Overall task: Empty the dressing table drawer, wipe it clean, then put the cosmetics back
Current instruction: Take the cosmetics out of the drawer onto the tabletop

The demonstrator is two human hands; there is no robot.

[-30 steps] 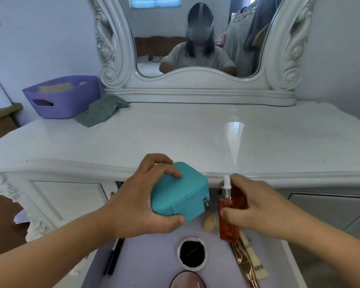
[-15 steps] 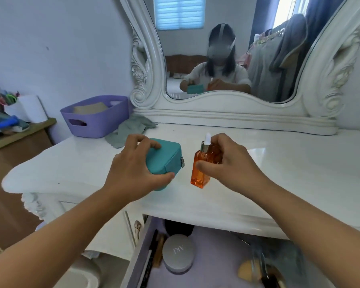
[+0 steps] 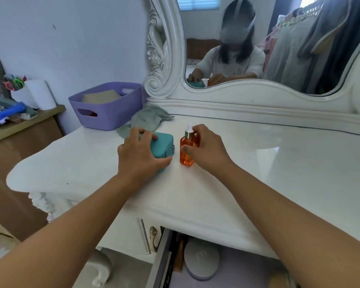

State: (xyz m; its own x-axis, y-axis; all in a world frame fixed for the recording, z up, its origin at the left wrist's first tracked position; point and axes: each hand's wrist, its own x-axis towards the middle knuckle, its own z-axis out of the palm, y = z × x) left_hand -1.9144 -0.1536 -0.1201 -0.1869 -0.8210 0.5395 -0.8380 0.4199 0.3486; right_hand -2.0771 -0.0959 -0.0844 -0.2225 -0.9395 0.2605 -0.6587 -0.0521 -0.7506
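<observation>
We are early in the emptying. Our left hand (image 3: pixel 140 157) curls around the teal box (image 3: pixel 163 145) and our right hand (image 3: pixel 206 149) pinches the orange dropper bottle (image 3: pixel 187 149), both down on the table (image 3: pixel 279 173) just beside each other. The drawer (image 3: pixel 164 265) below is open, with a round grey compact (image 3: pixel 202 259) inside; wiping is not yet begun, and the grey cloth (image 3: pixel 148 119) lies untouched. The drawer's remaining contents are mostly cut off.

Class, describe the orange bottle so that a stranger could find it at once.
Start at the white dressing table, below its mirror. Near the middle of the top, the right hand holds the orange bottle, upright beside a teal box. Only it is clear orange with a white dropper cap.
</observation>
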